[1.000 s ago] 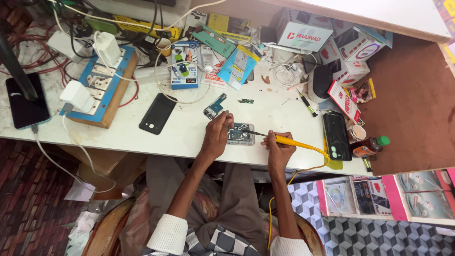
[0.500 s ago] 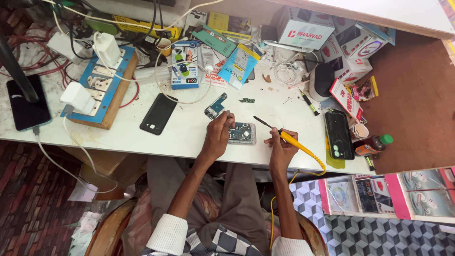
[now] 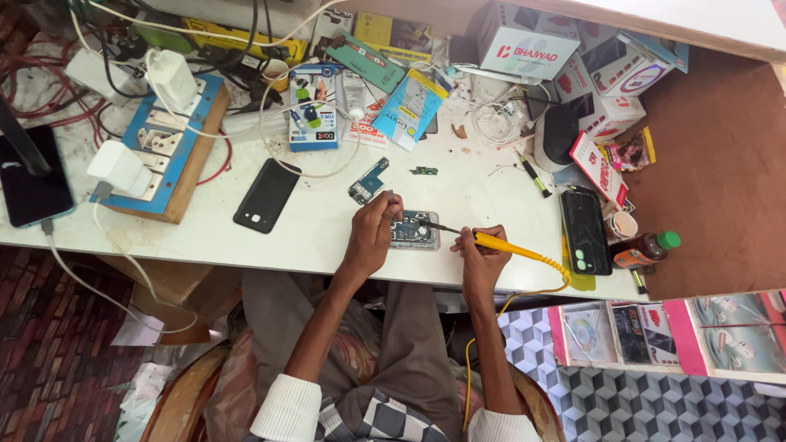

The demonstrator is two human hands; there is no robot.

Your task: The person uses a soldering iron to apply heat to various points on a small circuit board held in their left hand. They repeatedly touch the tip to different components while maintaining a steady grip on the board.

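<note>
While my right hand grips the yellow soldering iron low-centre and my left hand pinches the opened phone, I reckon a slip scorches its board.

A white carton with red and grey print is seen at the back of the worktop. Right of that carton, smaller white boxes with red and dark pictures are stacked. Left of it, a blue blister pack, a light-blue sachet and a teal flat pack are laid. Far left of the carton, a dark phone screen is found at the worktop's edge.
</note>
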